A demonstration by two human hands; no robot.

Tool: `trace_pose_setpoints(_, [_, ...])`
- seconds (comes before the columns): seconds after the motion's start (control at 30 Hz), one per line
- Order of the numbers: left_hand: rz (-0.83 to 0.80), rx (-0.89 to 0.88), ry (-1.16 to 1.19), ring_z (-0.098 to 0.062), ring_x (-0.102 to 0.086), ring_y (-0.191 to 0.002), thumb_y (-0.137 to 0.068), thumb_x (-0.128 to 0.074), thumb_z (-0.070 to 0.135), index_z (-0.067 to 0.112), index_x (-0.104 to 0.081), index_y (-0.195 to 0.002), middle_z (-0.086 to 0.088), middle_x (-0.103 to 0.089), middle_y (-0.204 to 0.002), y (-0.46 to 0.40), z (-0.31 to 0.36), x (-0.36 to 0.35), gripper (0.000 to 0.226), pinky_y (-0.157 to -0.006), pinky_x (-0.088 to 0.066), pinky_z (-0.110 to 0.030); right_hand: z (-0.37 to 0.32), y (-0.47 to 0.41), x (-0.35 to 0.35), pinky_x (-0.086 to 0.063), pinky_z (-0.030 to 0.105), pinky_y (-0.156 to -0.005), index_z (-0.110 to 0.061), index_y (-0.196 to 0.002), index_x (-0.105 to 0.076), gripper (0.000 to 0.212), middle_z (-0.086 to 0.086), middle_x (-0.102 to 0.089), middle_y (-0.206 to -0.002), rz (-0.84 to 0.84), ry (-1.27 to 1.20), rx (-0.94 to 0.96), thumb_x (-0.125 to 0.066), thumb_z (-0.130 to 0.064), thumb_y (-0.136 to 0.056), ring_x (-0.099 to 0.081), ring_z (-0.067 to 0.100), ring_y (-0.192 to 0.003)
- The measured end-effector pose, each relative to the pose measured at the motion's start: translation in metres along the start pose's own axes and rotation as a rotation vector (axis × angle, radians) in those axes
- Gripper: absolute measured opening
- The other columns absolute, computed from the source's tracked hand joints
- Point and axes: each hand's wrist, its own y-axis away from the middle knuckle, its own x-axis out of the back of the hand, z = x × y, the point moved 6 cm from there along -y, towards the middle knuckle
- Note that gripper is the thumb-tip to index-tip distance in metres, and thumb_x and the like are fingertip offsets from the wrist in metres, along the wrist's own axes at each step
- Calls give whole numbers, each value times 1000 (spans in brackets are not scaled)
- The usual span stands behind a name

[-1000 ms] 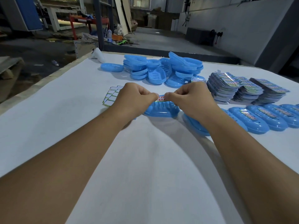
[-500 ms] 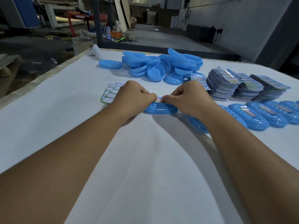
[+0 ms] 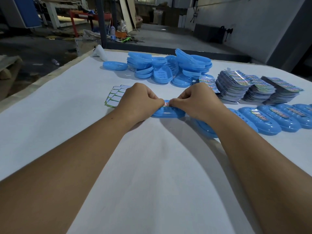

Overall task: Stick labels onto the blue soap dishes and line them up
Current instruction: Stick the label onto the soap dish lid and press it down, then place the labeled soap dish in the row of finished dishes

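On the white bench (image 3: 50, 132), a fan of green-edged blank label sheets (image 3: 114, 97) lies at the left, partly under the left hand (image 3: 138, 100). That hand, fingers curled, grips the left end of a blue soap dish (image 3: 167, 113) resting at the bench's middle. A small label with red print (image 3: 166, 103) sits on the dish top between the thumbs. The right hand (image 3: 197, 102), also curled, pinches the dish's right end. Behind lies a heap of unlabelled blue dishes (image 3: 168, 68). Further right stand stacks of colourful label sheets (image 3: 253, 86), and in front of them a row of labelled dishes (image 3: 278, 117), side by side.
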Motion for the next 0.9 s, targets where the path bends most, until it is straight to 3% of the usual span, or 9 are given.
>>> trace_pose_setpoints(0.23, [40,-46,-72,-4,-60,-72,-76,-75,38,26,-70,-69,14,-65,-68,1,2,0,15,-60,-42,-25,-3,2,0,-38,27,-53,-25,-58,-70,31,-9,-65,-59,22,56,11,-79,-48,-77,-57,11,-62])
trace_pose_setpoints(0.43, [141,-131,-244,-10,-57,-68,-80,-72,45,27,-56,-61,11,-59,-65,3,13,-1,30,-56,-35,-27,-11,6,0,-38,27,-53,-24,-58,-66,36,-5,-66,-64,102,181,37,-75,-52,-79,-62,17,-69])
trace_pose_setpoints(0.53, [151,-156,-288,-18,-60,-77,-82,-70,45,28,-56,-65,9,-62,-72,2,16,-1,28,-65,-39,-29,-14,6,1,-36,27,-50,-22,-61,-68,36,-4,-65,-64,126,234,56,-74,-52,-79,-62,18,-69])
trace_pose_setpoints(0.67, [171,-201,-353,-18,-56,-77,-84,-69,50,27,-62,-78,8,-57,-73,3,20,1,24,-65,-37,-31,-17,5,4,-29,27,-48,-20,-57,-65,42,-1,-60,-59,151,296,67,-75,-55,-78,-57,21,-67])
trace_pose_setpoints(0.8, [201,-228,-390,-18,-56,-76,-84,-69,53,26,-61,-80,5,-59,-76,5,22,3,28,-64,-37,-31,-18,4,5,-29,29,-49,-14,-74,-69,49,4,-57,-65,155,348,57,-74,-63,-77,-56,24,-70])
trace_pose_setpoints(0.9, [206,-204,-374,-17,-55,-75,-84,-68,57,27,-59,-81,7,-55,-74,4,19,5,31,-64,-38,-31,-13,5,6,-38,31,-51,-11,-80,-76,50,8,-65,-67,119,274,17,-75,-61,-78,-62,25,-69])
